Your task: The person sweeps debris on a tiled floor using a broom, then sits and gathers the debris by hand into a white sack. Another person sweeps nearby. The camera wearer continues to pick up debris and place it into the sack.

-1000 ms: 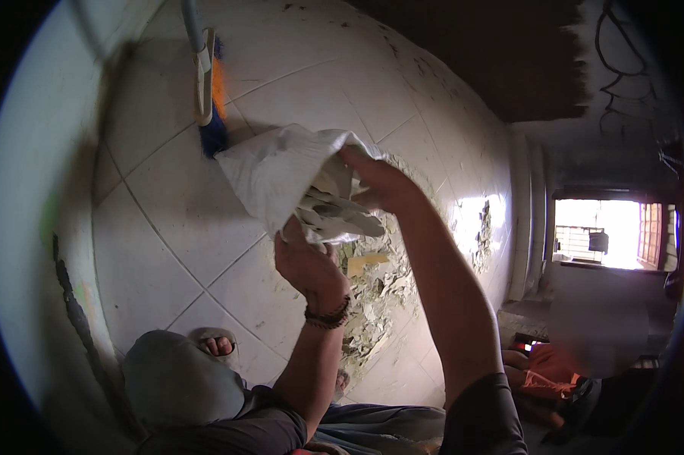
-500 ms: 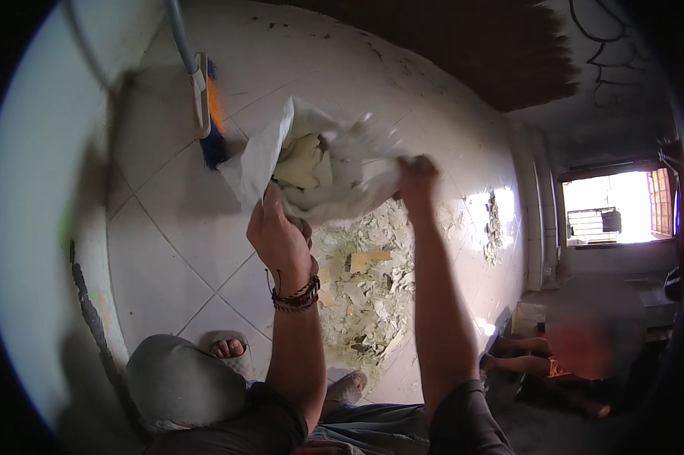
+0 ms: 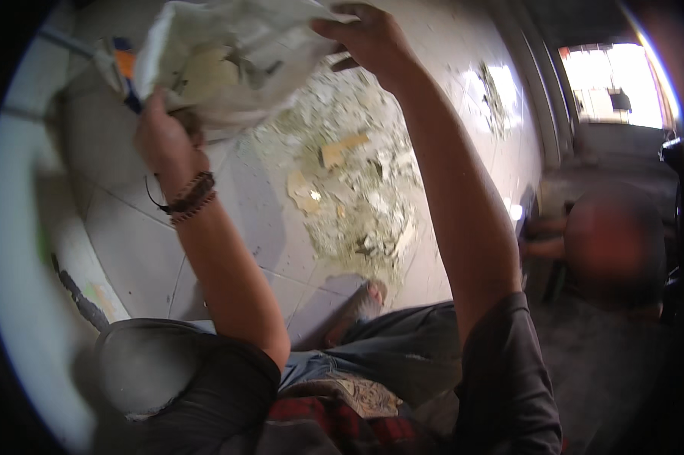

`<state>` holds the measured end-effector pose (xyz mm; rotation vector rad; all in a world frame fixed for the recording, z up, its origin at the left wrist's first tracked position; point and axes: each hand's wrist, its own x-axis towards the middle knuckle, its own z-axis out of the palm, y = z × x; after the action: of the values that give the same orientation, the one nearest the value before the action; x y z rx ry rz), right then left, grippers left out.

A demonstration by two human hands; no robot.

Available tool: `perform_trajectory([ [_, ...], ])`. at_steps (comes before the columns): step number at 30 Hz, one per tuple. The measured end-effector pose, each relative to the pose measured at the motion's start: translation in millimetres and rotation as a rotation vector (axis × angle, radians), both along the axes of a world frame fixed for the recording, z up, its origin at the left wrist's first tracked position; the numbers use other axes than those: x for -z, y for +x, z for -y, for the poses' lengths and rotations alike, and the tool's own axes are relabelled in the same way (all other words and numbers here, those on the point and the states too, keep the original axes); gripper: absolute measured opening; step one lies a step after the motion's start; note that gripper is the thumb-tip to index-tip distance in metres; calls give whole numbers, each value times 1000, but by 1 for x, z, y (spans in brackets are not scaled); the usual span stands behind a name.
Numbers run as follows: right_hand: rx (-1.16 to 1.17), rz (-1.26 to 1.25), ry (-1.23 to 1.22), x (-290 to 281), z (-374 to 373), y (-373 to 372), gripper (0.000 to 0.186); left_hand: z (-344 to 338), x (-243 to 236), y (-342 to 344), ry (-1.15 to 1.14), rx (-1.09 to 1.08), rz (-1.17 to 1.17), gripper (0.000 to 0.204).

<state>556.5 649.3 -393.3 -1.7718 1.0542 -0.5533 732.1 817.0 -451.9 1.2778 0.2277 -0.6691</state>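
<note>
White sack: at the far left, its mouth open, woven-looking sides [image 3: 274, 76] sagging between the hands; pale flakes [image 3: 209, 73] lie inside.
Left hand [image 3: 169, 140]: clamped on the sack's near left rim, thumb over the edge, fingers curled below.
Right hand [image 3: 372, 45]: at the sack's right edge, fingers spread apart; I cannot tell whether they grip it.
Left wrist: dark braided bracelets [image 3: 194, 199].
Tiled floor [image 3: 130, 227]: a heap of pale chips [image 3: 357, 216] spreads near and right of the sack, with a tan scrap [image 3: 343, 150] on it.
Broom [image 3: 124, 64]: left of the sack, orange and blue bristles.
</note>
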Motion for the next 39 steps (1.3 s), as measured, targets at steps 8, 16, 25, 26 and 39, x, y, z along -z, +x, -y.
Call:
perform_trajectory([
  [8, 1491, 52, -88, 167, -143, -283, 50, -19, 88, -146, 393, -105, 1251, 48],
  [16, 1628, -623, 220, 315, -305, -326, 86, -23, 236, -190, 629, 628, 1415, 73],
  [25, 1088, -155, -162, 293, -225, -262, 78, 20, 254, -224, 183, 955, 1478, 79],
  [26, 1041, -70, -195, 290, -228, -262, 77, 31, 248, -221, 199, 889, 1525, 77],
  [39, 1157, -301, -159, 299, -230, -239, 91, 210, 246, -143, 718, 1268, 1537, 97],
])
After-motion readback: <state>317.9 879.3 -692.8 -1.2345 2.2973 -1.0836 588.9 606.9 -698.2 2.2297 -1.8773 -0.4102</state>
